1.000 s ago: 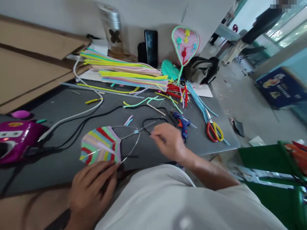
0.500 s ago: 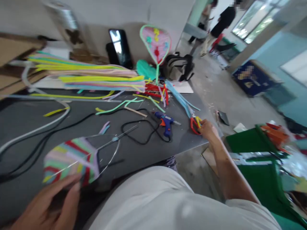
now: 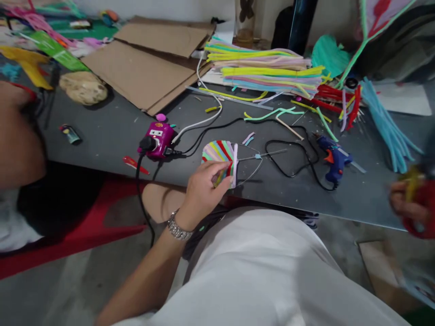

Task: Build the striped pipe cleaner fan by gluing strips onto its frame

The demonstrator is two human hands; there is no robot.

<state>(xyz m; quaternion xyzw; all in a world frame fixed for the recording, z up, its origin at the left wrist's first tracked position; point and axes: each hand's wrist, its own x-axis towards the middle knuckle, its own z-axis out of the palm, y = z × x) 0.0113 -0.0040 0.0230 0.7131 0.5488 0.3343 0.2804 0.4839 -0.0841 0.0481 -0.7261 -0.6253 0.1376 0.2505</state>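
My left hand (image 3: 206,185), with a metal watch on its wrist, pinches the near edge of a striped pipe-cleaner fan (image 3: 220,150). Rows of coloured pipe cleaners fill one end of its wire frame; bare wire and a thin stem extend rightward. At the far right, blurred by motion, my right hand (image 3: 409,206) is closed around scissors (image 3: 423,210) with red and yellow handles. A blue hot glue gun (image 3: 335,158) lies on the table between my hands. Beyond it rests a bunch of light blue pipe cleaners (image 3: 387,122).
Bundled pipe cleaners (image 3: 265,68) lie at the back beside cardboard sheets (image 3: 142,72). Black cords run from a purple power adapter (image 3: 158,138) across the grey table (image 3: 112,140). Another person's arm (image 3: 20,136) is at the left, near a yellow glue gun (image 3: 29,61).
My view has swung left, bringing the power adapter and the other person's arm into sight. My right hand still has the scissors, now blurred; my left fingers now grip the fan's edge.
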